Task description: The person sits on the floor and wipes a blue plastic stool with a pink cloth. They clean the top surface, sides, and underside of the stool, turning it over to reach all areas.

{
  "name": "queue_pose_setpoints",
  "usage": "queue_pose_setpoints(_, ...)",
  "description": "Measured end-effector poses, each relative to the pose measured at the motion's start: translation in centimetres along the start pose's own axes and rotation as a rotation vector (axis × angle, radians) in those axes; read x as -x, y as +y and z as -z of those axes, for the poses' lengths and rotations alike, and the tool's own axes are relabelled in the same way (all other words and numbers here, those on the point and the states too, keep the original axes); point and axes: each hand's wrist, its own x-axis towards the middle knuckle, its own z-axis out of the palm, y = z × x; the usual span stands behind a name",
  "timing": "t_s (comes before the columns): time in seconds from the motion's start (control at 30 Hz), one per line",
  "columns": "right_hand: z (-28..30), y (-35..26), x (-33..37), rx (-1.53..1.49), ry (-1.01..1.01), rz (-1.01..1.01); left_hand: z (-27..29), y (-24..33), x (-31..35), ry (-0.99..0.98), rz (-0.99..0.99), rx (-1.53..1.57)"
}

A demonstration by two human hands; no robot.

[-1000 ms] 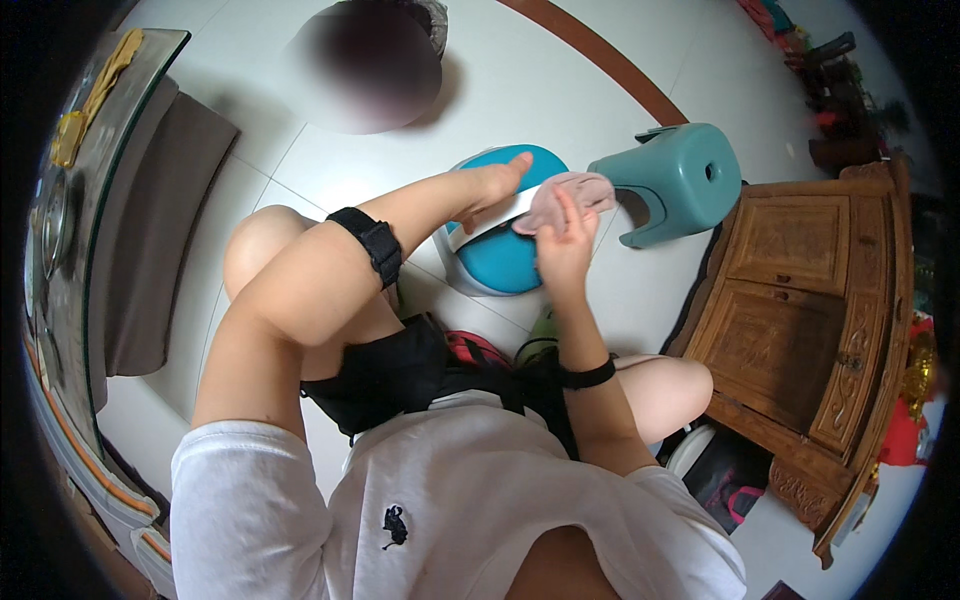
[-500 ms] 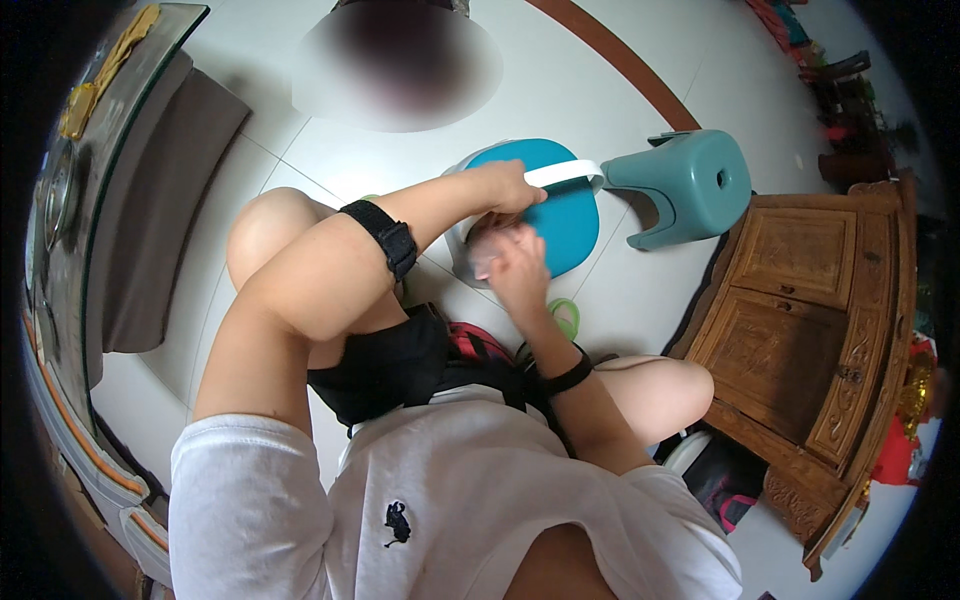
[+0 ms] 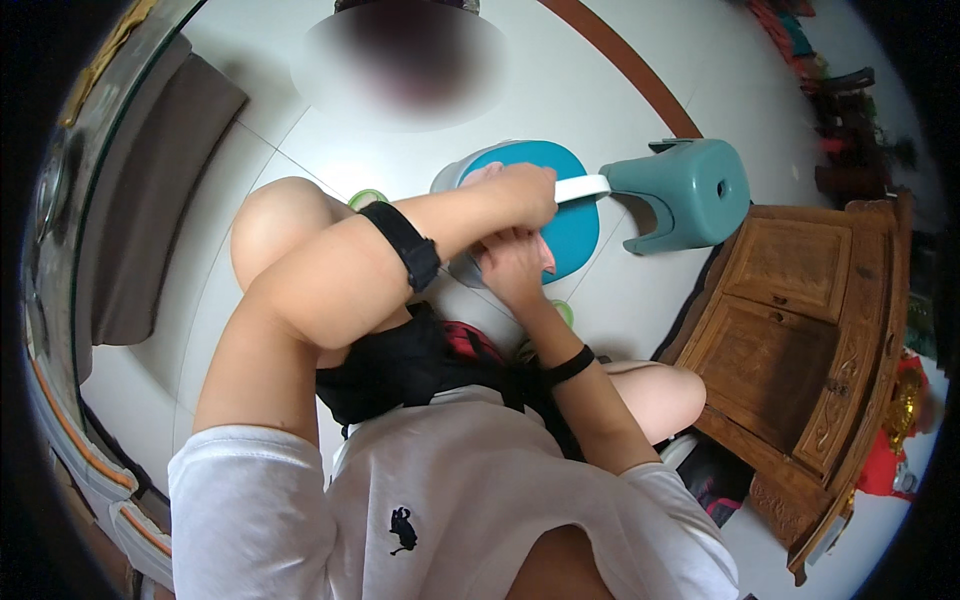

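Note:
A light grey bucket-like container with a teal lid (image 3: 577, 235) stands on the floor between my knees. Its white handle (image 3: 582, 188) is raised across the lid, and my left hand (image 3: 527, 196) is closed around it. Just below, my right hand (image 3: 513, 266) lies against the near side of the container with bent fingers, gripping a thin pink cloth (image 3: 548, 254). More pink shows beyond my left hand, over the lid's far left edge. My left forearm hides part of the container, and the right fingertips are partly covered.
A teal plastic stool (image 3: 695, 190) lies tipped on its side right of the container. Farther right is a carved wooden cabinet (image 3: 780, 310). A glass-topped table (image 3: 120, 110) with a grey bench below it lines the left. Another person, blurred, is at the top.
My right hand has moved up under my left wrist, and the pink cloth now shows beside it. My left hand has slid slightly right along the handle.

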Motion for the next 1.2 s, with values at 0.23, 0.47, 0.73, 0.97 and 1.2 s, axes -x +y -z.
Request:
queue_pose_setpoints(0.23, 1.4, 8.4, -2.8, 0.097, 0.115, -0.461, 0.0, -0.3, -0.3, -0.049, 0.02, -0.187)
queue_pose_setpoints(0.47, 2.4, 7.0, 2.5, 0.234, 0.068, -0.483, 2.1, -0.1, 0.4, 0.044, 0.056, -0.199)
queue_pose_setpoints(0.73, 12.1, 5.1, 4.2, -0.681, -0.427, -0.994, 2.0, 0.1, 2.5, 0.132, -0.109, -0.338)
queue_pose_setpoints(0.97, 21.4, 2.7, -0.7, -0.565, 0.161, -1.07, -2.0, 2.3, 5.9, -0.279, -0.283, -0.258)
queue_pose_setpoints(1.2, 11.3, 0.9, -6.0, -0.253, -0.317, -0.103, -4.0, 4.3, 6.3, -0.632, -0.307, -0.39)
